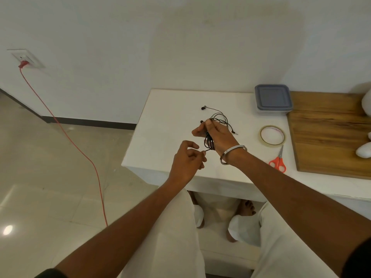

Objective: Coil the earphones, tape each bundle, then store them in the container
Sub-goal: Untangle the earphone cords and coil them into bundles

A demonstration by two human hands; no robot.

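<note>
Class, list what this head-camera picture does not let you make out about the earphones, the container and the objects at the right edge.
1. Head view: how many loops the earphones make; the right hand covers part of the bundle.
2. Container: its contents, hidden under the grey lid.
3. White objects on the wooden board: cut off by the right edge.
4. What the left hand pinches: too small.

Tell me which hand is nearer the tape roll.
Right. The right hand, holding the earphones, is just left of the tape roll on the table. The left hand, pinching the cord end, sits farther left and closer to the person.
</note>
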